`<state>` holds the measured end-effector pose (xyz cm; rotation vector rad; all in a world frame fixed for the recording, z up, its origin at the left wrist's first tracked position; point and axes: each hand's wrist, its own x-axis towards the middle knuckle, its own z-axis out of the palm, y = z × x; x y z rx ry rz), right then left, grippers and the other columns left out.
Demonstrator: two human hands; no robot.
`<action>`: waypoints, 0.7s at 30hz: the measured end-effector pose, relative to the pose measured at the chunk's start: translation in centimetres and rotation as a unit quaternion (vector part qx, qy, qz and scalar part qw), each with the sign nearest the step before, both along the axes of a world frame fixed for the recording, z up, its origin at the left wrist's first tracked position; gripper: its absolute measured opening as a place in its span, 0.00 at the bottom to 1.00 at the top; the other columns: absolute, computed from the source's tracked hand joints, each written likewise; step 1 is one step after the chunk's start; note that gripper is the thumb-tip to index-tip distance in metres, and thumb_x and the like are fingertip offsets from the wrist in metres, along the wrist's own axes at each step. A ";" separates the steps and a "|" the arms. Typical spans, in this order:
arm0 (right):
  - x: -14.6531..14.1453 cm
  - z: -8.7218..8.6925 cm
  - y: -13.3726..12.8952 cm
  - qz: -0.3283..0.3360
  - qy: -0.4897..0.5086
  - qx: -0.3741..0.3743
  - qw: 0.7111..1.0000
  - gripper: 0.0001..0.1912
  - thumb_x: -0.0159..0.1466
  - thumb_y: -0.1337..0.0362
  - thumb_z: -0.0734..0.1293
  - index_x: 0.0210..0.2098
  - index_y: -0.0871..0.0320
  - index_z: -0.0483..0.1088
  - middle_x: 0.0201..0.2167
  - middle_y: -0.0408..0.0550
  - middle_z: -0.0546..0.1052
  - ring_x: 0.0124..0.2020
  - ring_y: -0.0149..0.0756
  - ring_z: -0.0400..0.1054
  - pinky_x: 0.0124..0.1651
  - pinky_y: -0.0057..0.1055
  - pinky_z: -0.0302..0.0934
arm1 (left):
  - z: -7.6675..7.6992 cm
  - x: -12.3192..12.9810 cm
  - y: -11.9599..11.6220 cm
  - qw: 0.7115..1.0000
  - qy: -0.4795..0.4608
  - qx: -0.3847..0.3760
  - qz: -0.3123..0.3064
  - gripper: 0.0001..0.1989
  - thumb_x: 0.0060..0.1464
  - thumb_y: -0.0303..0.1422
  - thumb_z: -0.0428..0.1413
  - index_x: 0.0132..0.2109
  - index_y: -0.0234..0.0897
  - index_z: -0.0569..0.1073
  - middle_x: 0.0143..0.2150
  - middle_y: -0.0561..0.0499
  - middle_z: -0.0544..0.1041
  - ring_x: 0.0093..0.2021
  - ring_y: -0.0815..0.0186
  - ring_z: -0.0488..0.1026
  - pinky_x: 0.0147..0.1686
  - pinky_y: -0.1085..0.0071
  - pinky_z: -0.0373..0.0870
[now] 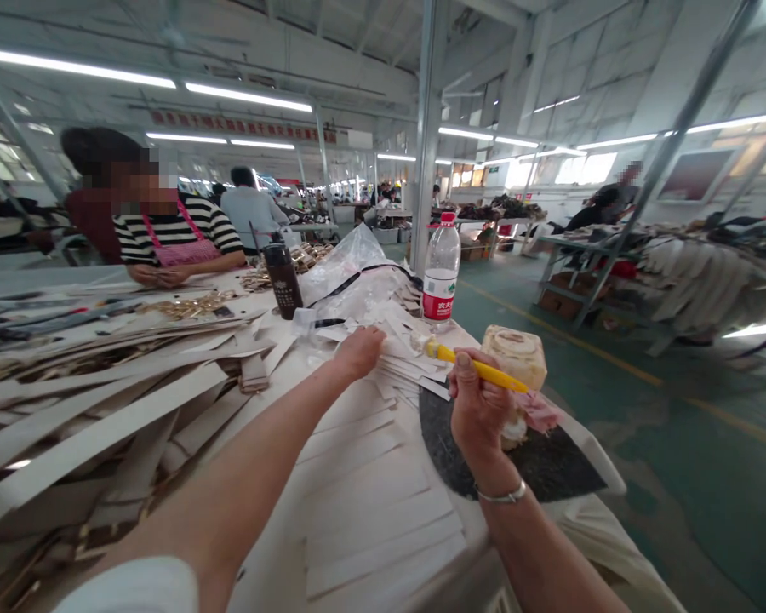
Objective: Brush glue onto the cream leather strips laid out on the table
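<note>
My right hand is closed round the yellow handle of a brush, whose whitish bristle end points left over a pile of white strips. My left hand reaches forward to the far side of that pile. Its fingers are drawn together at the strips, and what they pinch, if anything, is hidden. More pale strips lie overlapped in a row on the table nearer me. Behind my right hand a stained, pale plastic container stands by a black mat, with a pink cloth beside it.
A water bottle with a red cap and a dark tumbler stand beyond my hands, with clear plastic sheeting between them. Long strips heap up on the left. Across the table sits a person in a striped top.
</note>
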<state>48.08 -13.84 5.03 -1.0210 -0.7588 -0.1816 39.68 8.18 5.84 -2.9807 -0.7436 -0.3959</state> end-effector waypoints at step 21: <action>0.9 -0.6 -0.7 -0.054 -0.032 -0.017 0.998 0.13 0.71 0.56 0.68 0.40 0.60 0.75 0.23 0.39 0.71 0.20 0.27 0.62 0.24 0.26 0.58 | -1.5 3.2 1.6 0.996 0.076 -0.008 0.037 0.15 0.64 0.37 0.60 0.53 0.34 0.73 0.53 0.43 0.74 0.50 0.58 0.74 0.51 0.55 0.75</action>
